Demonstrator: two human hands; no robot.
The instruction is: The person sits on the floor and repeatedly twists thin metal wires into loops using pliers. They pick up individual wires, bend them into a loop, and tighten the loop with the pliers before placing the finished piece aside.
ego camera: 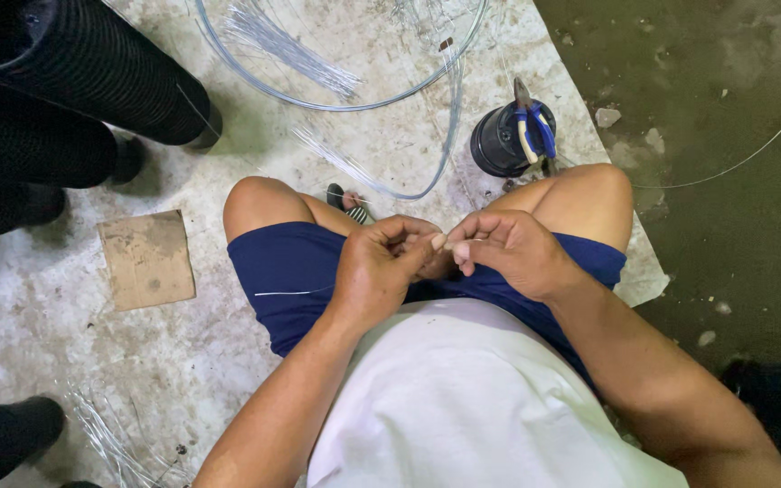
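While I watched from above, my left hand (377,267) and right hand (508,248) met over the lap, fingertips pinched shut on a thin wire (291,292). Blue-handled pliers (533,126) stood in a black cup (499,143) near the right knee.

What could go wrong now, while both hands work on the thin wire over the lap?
1. The left hand and right hand pinch a thin wire with bare fingertips; its end might prick skin.
2. The wire lies across the blue shorts close to bare knees, so it may scratch a leg.
3. The loose wire bundles on the floor beside the pliers could catch a foot.
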